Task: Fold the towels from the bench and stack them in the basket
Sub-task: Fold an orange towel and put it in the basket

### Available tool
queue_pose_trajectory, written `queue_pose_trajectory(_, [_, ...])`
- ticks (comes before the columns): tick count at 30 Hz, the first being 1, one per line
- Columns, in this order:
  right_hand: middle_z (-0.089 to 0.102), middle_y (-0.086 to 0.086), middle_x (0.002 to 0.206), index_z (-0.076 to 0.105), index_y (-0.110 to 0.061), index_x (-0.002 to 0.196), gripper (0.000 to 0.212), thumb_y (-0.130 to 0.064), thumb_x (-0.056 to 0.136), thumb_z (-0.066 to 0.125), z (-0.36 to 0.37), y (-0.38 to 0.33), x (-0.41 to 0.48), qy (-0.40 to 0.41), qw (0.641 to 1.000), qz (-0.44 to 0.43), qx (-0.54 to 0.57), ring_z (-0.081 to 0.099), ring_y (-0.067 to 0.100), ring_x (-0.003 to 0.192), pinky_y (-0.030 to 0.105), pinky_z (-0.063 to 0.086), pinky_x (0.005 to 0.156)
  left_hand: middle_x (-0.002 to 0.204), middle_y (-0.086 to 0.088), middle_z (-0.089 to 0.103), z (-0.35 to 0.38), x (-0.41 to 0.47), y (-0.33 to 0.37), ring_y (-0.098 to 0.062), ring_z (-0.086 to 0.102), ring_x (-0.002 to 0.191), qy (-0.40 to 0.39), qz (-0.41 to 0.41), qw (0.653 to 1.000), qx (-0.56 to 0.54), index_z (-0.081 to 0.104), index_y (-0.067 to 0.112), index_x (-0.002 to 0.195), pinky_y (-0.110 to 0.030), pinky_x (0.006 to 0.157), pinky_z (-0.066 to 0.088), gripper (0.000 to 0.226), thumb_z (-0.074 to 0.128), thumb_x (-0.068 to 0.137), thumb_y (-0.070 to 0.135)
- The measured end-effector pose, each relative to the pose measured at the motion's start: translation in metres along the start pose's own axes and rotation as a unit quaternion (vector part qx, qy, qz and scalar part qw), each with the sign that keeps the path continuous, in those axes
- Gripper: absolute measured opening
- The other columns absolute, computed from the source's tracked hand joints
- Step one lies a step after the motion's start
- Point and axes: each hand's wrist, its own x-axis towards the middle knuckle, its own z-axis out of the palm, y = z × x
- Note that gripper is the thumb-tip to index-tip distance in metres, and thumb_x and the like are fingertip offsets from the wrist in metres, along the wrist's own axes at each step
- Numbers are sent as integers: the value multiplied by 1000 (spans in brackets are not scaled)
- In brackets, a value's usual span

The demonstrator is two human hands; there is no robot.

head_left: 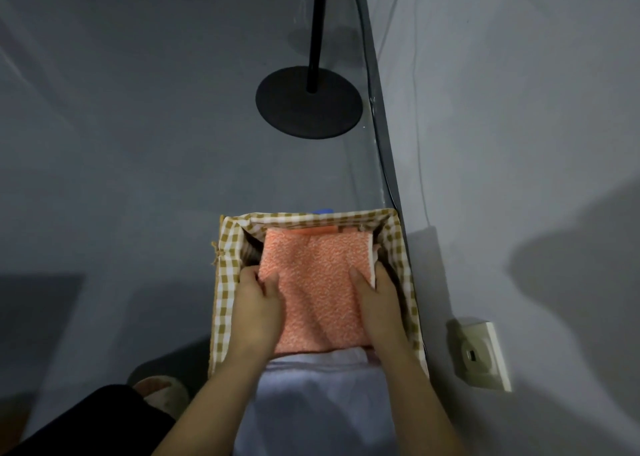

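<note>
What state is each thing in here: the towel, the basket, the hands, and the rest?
Orange towel: folded, lying on top inside the basket.
Basket: open, checked lining folded over its rim, on the floor beside the wall.
Left hand: gripping the towel's left edge.
Right hand: gripping its right edge.
Pale cloth: draped over the basket's near rim.
Lamp stand: upright.
Wall socket: nothing plugged in.

Both bare forearms reach fwd and down from bottom of frame, roughly parallel. Left hand [258,305] grips the left edge of a folded orange terry towel [317,282]: thumb on top, fingers curled under the side. Right hand [375,298] mirrors it on the right edge, thumb on top, fingers wrapped over the side. Wrists straight, palms facing inward twd each other.
</note>
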Motion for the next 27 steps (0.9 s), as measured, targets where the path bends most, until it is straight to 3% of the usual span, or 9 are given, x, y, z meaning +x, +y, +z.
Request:
queue_pose_trajectory(8, [52,-23,103,45,-29,130,33,-28,97,51,7,5,10,3,1000,-6,-8,49,-9,90,10,37,73,116,-8,60,12,11,-7,-19,53,99,32,-5,999,-4,50,10,122,-32,87,40,26,44,100,22])
queue_pose_trajectory(12, [57,-1,121,46,-17,132,36,-27,97,51,5,8,14,4,996,25,-81,55,19,113,28,43,91,128,-11,56,12,15,-7,-28,53,116,12,-22,999,37,45,7,131,-38,97,40,33,44,100,20])
queue_pose_trajectory(15, [50,2,138,42,-15,139,44,-24,97,50,1,8,10,30,986,-8,-167,47,19,126,27,35,104,130,-9,55,9,13,-10,-25,52,118,9,18,998,58,45,8,130,-33,99,38,32,46,99,15])
queue_pose_trajectory(18, [48,3,138,46,-15,136,39,-24,98,48,-4,5,1,39,965,-55,-254,45,19,126,20,29,99,123,-6,57,6,9,-13,-20,53,111,17,74,992,104,52,10,121,-26,93,38,25,47,98,16])
queue_pose_trajectory(22, [56,5,118,59,-14,115,22,-21,98,46,-7,5,-8,20,934,-108,-340,52,18,106,23,38,88,104,-2,59,0,1,-9,-14,52,90,-2,164,971,173,58,13,103,-22,79,37,13,48,97,18])
queue_pose_trajectory(27, [56,0,112,60,-17,107,20,-25,98,44,-8,-9,-20,19,910,-162,-382,51,14,100,26,43,87,96,-3,61,-13,-7,5,-22,57,87,-33,269,921,281,59,12,102,-34,74,44,15,49,96,22])
